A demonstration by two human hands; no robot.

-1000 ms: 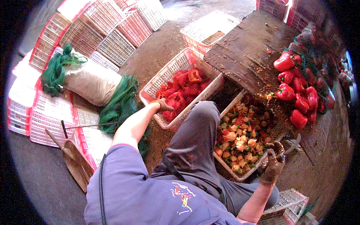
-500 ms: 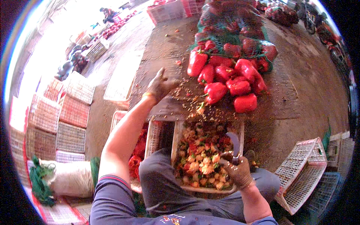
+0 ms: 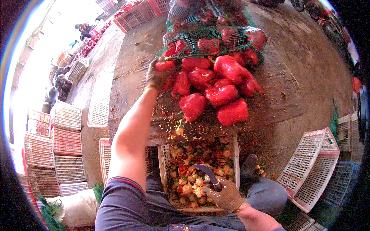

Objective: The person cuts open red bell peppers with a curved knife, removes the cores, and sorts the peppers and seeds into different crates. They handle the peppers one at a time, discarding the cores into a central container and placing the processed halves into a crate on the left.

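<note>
My left hand point(image 3: 152, 76), in a dark soiled glove, reaches to the left side of the pile and closes round a red bell pepper point(image 3: 165, 66). More red bell peppers point(image 3: 221, 94) spill over the board from the mouth of a green net bag point(image 3: 216, 32). My gloved right hand point(image 3: 225, 195) grips a short curved knife point(image 3: 207, 171) by its dark handle, blade pointing up and left. Beneath the knife, between my legs, a pale crate point(image 3: 236, 161) holds cut pepper cores point(image 3: 187, 189) with some green and red scraps.
Seeds litter the brown work board point(image 3: 133, 57), and a loose core point(image 3: 179, 130) lies near its front edge. Stacked plastic crates point(image 3: 68, 140) and a pale sack point(image 3: 79, 208) stand at left. A tilted white crate point(image 3: 308, 169) is at right. Another person point(image 3: 84, 29) is far left.
My left hand has gone from open above the board to closing round a pepper at the pile's left side. The knife has swung from upright to leaning left. The view has shifted.
</note>
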